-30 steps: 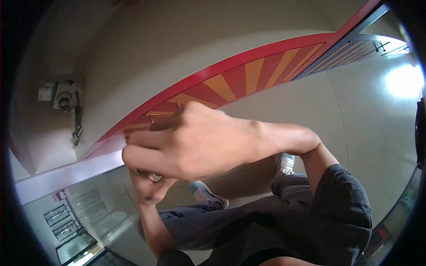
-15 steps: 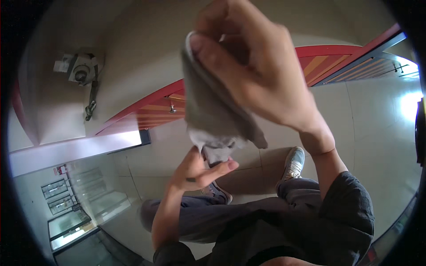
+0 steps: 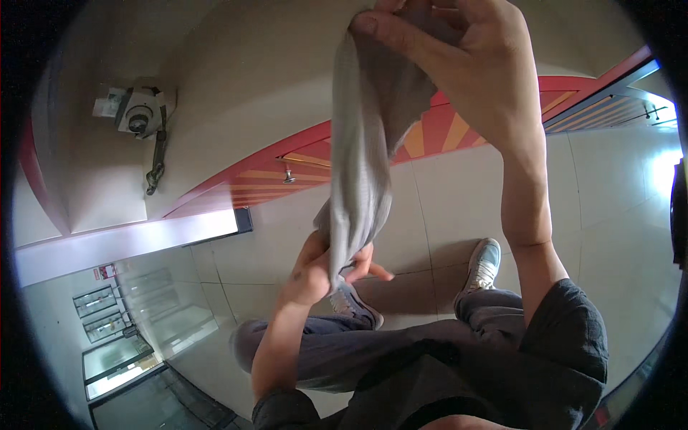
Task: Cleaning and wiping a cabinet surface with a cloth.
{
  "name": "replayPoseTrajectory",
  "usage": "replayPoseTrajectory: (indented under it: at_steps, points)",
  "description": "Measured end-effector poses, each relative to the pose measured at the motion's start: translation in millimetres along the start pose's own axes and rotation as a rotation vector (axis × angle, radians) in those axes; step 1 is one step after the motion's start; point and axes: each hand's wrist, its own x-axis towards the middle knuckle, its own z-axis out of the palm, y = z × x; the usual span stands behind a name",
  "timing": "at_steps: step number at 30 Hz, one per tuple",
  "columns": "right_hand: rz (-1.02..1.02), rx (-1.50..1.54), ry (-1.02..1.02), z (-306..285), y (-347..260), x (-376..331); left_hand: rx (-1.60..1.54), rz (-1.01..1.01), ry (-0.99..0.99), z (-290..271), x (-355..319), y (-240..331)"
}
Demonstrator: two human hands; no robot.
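- Here's the grey cloth point(image 3: 351, 150), up in the air between two bare hands, drawn out long from top to bottom, in front of the red-edged pale surface point(image 3: 251, 100).
- Up top, the right hand point(image 3: 466, 64) has it! Thumb and fingers are pinched together on the upper end, though some fingertips run out at the upper rim of the view.
- Down below, the left hand point(image 3: 307, 281) touches the lower end. A couple of fingers poke out past the cloth, spread a little, but the cloth hides the rest, so how firmly they hold, one cannot tell.
- The score at this moment: the cloth is off any support and stretched lengthwise, so that much looks done.
- What's left, judging by the folds running down it and the loose flap on its right side: it isn't opened out to full width, nor is it folded neatly. Call the handling partway.
- Off to the left, a white device point(image 3: 136, 115) with a dark strap point(image 3: 156, 161) sits out of play, well apart from both hands.
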Motion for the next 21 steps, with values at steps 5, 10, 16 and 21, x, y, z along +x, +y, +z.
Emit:
replayPoseTrajectory:
  at_steps: [5,10,16,21]
  points:
    - [-0.083,-0.092,-0.058,12,10,5,0.252,0.091,0.121,2,7,5]
    - [-0.144,-0.208,-0.085,11,23,5,1.060,0.683,0.684,20,17,19]
    - [-0.245,-0.332,-0.138,13,33,9,1.057,0.603,0.743,18,25,12]
    - [-0.327,-0.441,-0.188,16,33,2,1.008,0.526,0.670,15,30,-1]
